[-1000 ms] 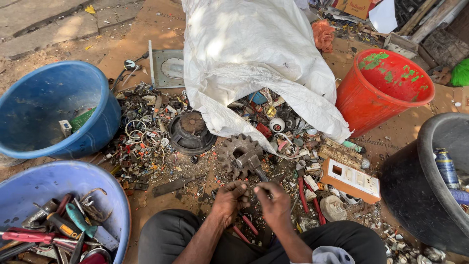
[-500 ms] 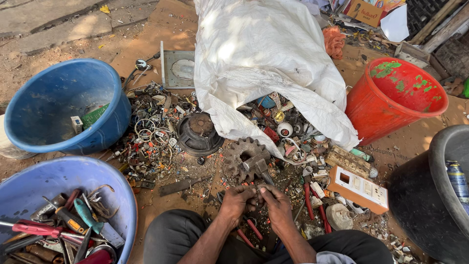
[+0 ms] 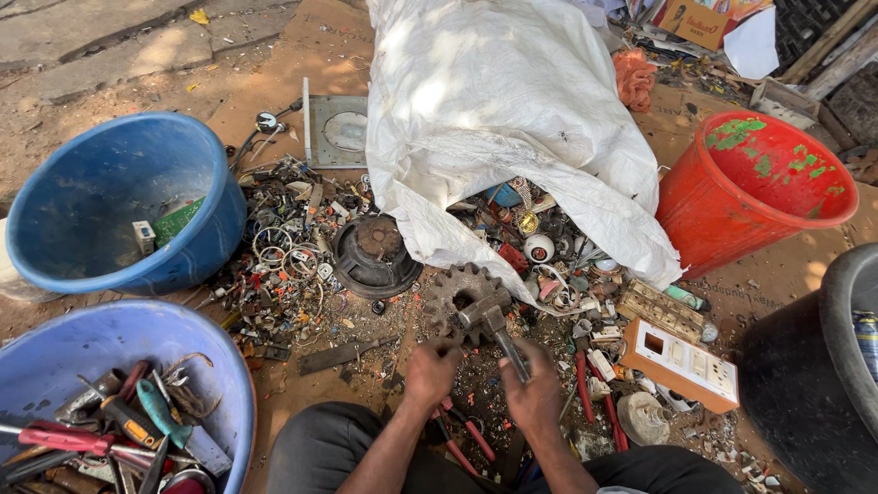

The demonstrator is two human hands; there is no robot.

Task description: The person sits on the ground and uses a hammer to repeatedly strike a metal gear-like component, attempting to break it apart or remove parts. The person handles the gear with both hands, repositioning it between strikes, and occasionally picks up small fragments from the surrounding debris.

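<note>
On the dusty ground in front of the seated person, a big white sack (image 3: 512, 119) lies slumped and open, with scrap spilling from its mouth. To its right stands a red bucket (image 3: 732, 220) streaked with green paint, and at the far right edge sits a black tub (image 3: 805, 402). On the left are two blue plastic basins: the upper basin (image 3: 91, 197) holds a green circuit board, and the lower basin (image 3: 82, 357) is full of screwdrivers and other hand tools. Between the upper basin and the sack a loose heap of wire rings, small metal parts and a round dark speaker (image 3: 370, 256) covers the dirt. A white switch plate (image 3: 681, 364) lies just right of the hands. Near the middle sits a rusty gear wheel (image 3: 462, 300) with a metal fitting across it. The right hand (image 3: 535, 389) is closed around a metal rod (image 3: 510, 352) that runs up to that fitting. The left hand (image 3: 430, 370) rests at the gear's lower edge, fingers curled; I cannot tell whether it grips anything.
</note>
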